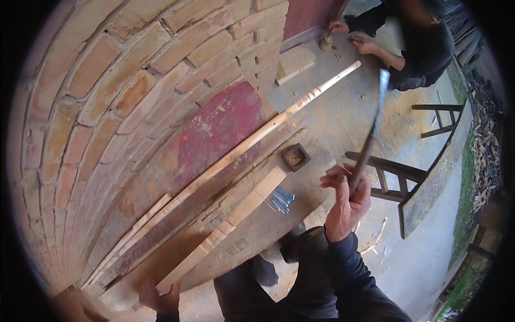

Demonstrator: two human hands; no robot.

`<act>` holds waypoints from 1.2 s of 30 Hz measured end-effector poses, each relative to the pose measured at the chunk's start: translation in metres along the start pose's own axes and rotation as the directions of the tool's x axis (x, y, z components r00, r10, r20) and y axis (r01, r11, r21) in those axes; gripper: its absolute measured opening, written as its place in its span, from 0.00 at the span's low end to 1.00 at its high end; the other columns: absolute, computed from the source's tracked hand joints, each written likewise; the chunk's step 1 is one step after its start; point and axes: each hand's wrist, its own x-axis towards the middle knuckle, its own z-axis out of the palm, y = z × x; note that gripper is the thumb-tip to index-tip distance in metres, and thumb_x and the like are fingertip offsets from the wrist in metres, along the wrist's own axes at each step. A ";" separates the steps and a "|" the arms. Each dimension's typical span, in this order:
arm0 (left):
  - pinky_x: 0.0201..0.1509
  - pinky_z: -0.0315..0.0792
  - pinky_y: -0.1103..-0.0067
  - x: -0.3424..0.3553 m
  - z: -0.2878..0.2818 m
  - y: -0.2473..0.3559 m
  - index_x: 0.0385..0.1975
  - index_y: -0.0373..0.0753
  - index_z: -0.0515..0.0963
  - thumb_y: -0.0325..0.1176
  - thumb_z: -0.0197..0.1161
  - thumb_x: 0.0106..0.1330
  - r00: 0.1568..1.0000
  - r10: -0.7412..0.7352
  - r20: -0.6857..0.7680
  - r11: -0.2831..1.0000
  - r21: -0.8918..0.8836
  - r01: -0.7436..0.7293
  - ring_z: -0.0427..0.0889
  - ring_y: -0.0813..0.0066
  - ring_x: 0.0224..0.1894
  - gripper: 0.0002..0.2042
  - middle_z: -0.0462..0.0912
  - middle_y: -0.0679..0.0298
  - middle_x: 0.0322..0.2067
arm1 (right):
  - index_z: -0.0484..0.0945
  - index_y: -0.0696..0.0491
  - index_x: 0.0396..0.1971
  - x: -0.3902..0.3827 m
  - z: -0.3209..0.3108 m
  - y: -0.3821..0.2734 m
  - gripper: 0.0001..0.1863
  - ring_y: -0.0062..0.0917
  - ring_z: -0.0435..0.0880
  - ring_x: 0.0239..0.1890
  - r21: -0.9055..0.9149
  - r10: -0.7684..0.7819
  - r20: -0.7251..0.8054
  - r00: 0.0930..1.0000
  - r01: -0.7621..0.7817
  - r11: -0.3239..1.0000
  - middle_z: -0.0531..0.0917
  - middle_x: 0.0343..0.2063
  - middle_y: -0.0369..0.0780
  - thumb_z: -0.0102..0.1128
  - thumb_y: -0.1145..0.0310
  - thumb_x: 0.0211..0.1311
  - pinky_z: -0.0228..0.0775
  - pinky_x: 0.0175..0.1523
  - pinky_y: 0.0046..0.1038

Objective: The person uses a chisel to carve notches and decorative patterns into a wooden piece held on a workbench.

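Down at the lower left, I see my left hand (161, 298) curled shut around the near end of a pale turned wooden spindle (228, 228), which lies slanted across a dark plank (257, 236) beside the brick wall (107, 80). Just past the spindle rests a pile of nails (280, 199), with a small square box (296, 156) beyond. Further right, my right hand (347, 201) is raised, fingers wrapped tight about a dark-handled tool (373, 129) whose blurred head points up.
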 end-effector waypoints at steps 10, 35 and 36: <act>0.42 0.80 0.62 0.043 0.015 0.004 0.48 0.37 0.86 0.59 0.86 0.39 0.982 0.116 -0.148 0.986 -0.102 -0.132 0.87 0.53 0.35 0.38 0.89 0.53 0.34 | 0.76 0.62 0.58 -0.001 0.006 0.042 0.17 0.16 0.81 0.26 0.188 -0.115 0.074 0.991 0.099 0.977 0.85 0.33 0.38 0.59 0.71 0.75 0.70 0.32 0.17; 0.32 0.74 0.61 0.019 -0.005 0.022 0.31 0.44 0.83 0.55 0.84 0.32 0.987 0.015 -0.158 1.000 0.008 -0.014 0.83 0.51 0.28 0.28 0.82 0.57 0.24 | 0.78 0.63 0.59 0.001 0.003 0.070 0.20 0.15 0.80 0.27 -0.131 -0.139 0.066 0.988 0.147 0.980 0.82 0.29 0.34 0.59 0.73 0.70 0.72 0.34 0.20; 0.31 0.75 0.59 0.022 -0.006 0.022 0.28 0.46 0.84 0.58 0.84 0.30 0.981 0.035 -0.191 0.999 0.031 -0.029 0.83 0.51 0.27 0.28 0.82 0.58 0.23 | 0.77 0.62 0.61 0.000 0.002 0.068 0.21 0.15 0.80 0.27 -0.106 -0.130 0.068 0.989 0.137 0.985 0.82 0.29 0.34 0.59 0.73 0.70 0.72 0.34 0.21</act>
